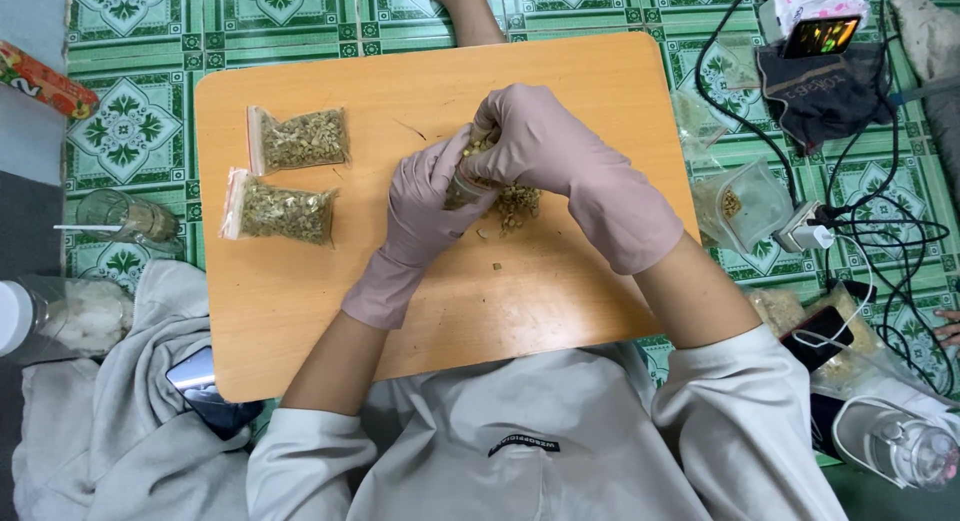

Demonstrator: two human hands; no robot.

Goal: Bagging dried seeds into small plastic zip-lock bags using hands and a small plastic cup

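A home floor: green patterned tiles (130,131), low wooden table (300,311), tangled charger cables (880,231), phone (205,386).

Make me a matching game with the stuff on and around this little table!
Things:
1. two filled bags
2. left hand
3. phone
4. loose bits

Places or states:
A. wears a pink glove, holds a small clear container
B. under the hands, table middle
C. sealed, on the table's left side
D. on grey cloth off the table's near-left corner

Pairs: 1-C, 2-A, 3-D, 4-B

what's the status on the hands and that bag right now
Both gloved hands, left and right, closed on small clear bag. Loose pieces beneath. Two filled bags left, clear.
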